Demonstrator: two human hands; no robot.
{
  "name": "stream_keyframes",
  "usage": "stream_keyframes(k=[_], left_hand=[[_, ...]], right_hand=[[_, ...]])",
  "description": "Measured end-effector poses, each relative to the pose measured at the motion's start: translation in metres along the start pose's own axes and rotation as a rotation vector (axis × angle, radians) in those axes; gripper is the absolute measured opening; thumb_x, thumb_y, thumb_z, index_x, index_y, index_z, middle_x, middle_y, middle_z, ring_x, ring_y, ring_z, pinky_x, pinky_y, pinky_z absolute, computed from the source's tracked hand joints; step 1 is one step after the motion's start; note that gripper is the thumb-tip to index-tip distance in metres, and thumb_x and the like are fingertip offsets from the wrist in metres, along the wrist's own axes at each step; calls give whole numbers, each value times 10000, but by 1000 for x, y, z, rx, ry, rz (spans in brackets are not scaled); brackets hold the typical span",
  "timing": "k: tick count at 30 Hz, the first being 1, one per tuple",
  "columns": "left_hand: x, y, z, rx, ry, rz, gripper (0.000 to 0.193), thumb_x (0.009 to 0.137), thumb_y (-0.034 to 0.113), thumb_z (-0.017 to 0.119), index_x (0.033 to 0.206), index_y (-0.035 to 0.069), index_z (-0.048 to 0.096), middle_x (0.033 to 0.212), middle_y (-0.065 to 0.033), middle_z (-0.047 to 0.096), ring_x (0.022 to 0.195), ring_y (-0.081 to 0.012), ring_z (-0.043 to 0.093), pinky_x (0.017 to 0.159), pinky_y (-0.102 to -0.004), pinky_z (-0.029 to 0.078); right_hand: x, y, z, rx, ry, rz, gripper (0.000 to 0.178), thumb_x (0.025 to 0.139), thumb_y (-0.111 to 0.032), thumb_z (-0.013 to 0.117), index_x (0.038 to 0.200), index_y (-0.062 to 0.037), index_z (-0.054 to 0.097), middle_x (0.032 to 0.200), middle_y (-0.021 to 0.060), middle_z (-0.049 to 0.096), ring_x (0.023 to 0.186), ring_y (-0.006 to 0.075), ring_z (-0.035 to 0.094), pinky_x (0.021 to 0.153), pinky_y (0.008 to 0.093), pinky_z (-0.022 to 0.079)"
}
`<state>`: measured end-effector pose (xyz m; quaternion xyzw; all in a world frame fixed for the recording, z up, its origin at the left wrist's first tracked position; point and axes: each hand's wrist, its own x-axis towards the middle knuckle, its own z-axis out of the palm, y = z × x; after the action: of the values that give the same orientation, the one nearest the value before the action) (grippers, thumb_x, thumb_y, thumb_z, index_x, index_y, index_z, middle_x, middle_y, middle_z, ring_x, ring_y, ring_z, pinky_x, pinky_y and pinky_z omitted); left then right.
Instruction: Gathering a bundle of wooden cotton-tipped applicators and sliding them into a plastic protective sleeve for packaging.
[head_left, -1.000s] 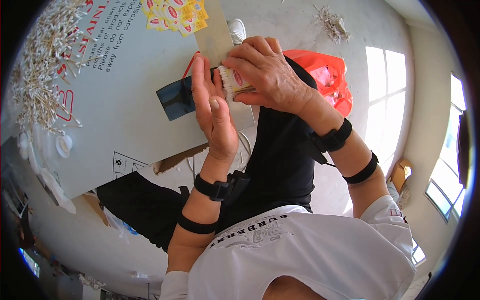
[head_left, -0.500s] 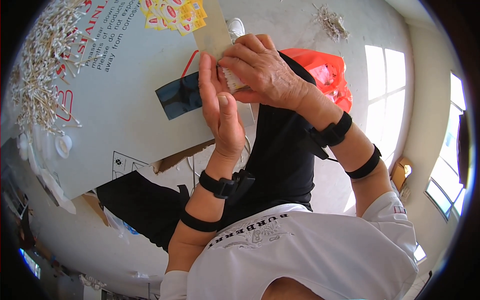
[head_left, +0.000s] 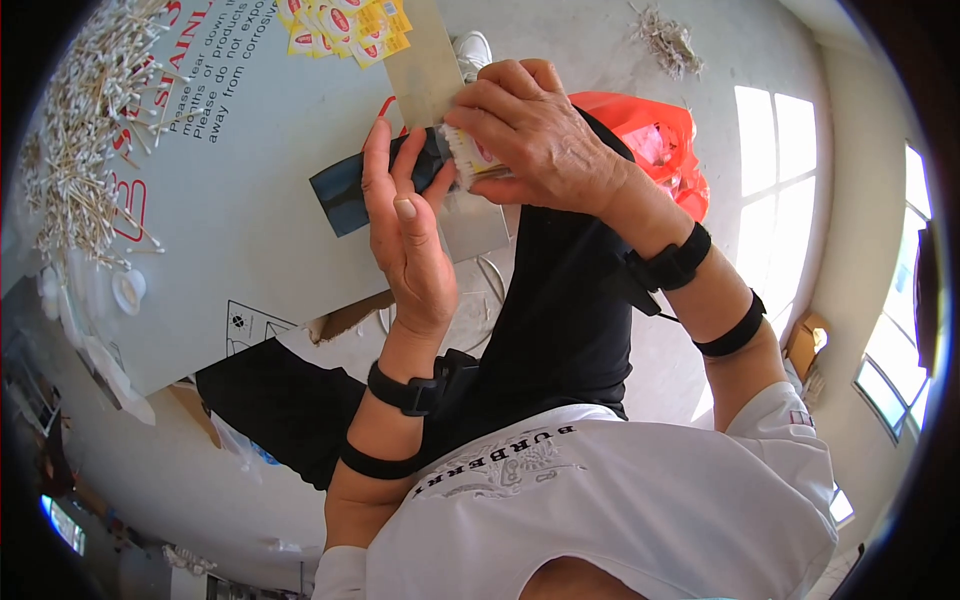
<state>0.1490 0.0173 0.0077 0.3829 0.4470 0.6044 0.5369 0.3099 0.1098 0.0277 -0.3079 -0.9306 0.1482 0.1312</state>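
Note:
My right hand (head_left: pixel 548 145) is closed around a small pack of cotton swabs (head_left: pixel 464 158). White cotton tips face left out of the grip, and a yellow and white label shows beside them. Just left of the pack, my left hand (head_left: pixel 415 255) is raised with its fingers apart, holding nothing. Its fingertips come close to the cotton tips; whether they touch cannot be made out. Beneath the left fingers lies a dark glossy strip (head_left: pixel 343 203) on the grey printed board (head_left: pixel 250 215). My right fingers hide the pack's far end.
Loose cotton swabs (head_left: pixel 90 150) are heaped along the board's left side. Several yellow and white labels (head_left: pixel 350 28) lie at its far edge. A red plastic bag (head_left: pixel 668 150) is beyond my right wrist. Scraps (head_left: pixel 668 42) are piled on the floor near a white shoe (head_left: pixel 472 52).
My left hand has drawn away to the left from the pack, and its fingers have spread. The cotton tips now show more. My right hand has barely moved.

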Motion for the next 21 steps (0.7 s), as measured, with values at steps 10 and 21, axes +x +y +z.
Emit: stream_keyframes(k=[10,21], left_hand=[[-4,-5,7,56,50,18,831,998,568,401,1528,-22,154,1579,-181,191,1449,-346,256,1152,-507,271],[5,-17,26,-115,26,66,962,951,603,470,1546,-23,47,1609,-208,87,1499,-334,106,1207,-456,101]], right_hand=[[1,-1,4,-6,38,-6,700,561,-274,830,1189,-54,614,1180,65,576,1159,283,503,990,429,348],[-2,2,8,65,73,9,689,563,-308,837,1179,-82,625,1185,44,573,1135,268,505,988,428,337]])
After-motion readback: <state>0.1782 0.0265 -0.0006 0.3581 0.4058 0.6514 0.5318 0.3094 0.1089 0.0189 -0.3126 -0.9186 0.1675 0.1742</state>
